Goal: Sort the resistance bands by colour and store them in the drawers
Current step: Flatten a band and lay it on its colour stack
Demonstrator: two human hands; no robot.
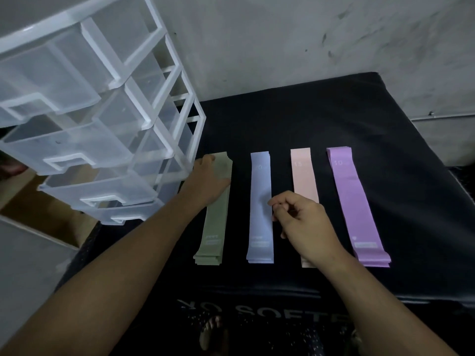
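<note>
Four flat stacks of resistance bands lie side by side on a black mat (334, 119): green (213, 227), blue (260, 217), peach (303, 176) and purple (354, 201). My left hand (208, 181) grips the far end of the green stack, fingers under its left edge and thumb at its right edge. My right hand (300, 217) hovers between the blue and peach stacks with fingers loosely curled, holding nothing and covering the middle of the peach stack. A clear plastic drawer unit (108, 129) stands at the left with several drawers pulled partly out.
A grey wall (282, 42) rises behind the mat. The drawer unit's bottom drawers (120, 201) jut out just left of my left forearm. A brown board (33, 209) and pale floor lie at lower left. My feet (213, 332) show below the mat's front edge.
</note>
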